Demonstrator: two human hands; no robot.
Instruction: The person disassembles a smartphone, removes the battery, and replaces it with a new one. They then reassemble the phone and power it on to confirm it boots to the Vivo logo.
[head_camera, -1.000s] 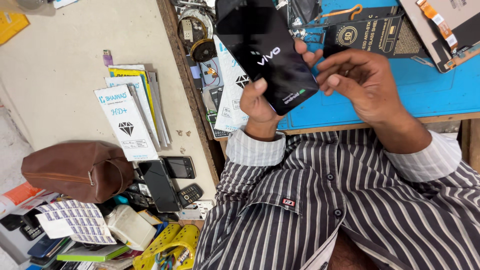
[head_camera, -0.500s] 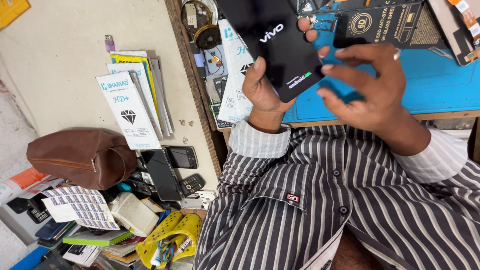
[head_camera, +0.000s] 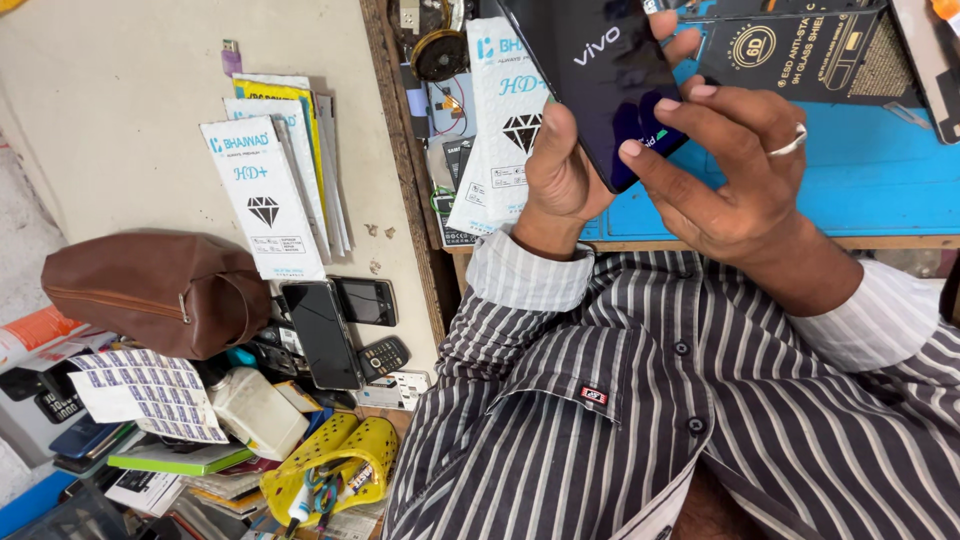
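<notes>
A glossy black phone (head_camera: 600, 70) is held tilted above the blue work mat (head_camera: 860, 185), its back facing me. My left hand (head_camera: 555, 175) grips its lower left edge, thumb up along the side. My right hand (head_camera: 735, 175), wearing a ring, has its fingertips pressed on the phone's lower end and right edge. The phone's upper part runs out of view at the top.
A black flat package (head_camera: 800, 55) lies on the mat behind the phone. White flat packets (head_camera: 505, 130) (head_camera: 260, 205) lie at the left, with a brown pouch (head_camera: 150, 290), several old phones (head_camera: 340, 325), a yellow basket (head_camera: 325, 470) and a wooden bench edge (head_camera: 400, 190).
My right hand, apart from the phone a second ago, has closed in and now touches its lower end. The phone has shifted up and right in view.
</notes>
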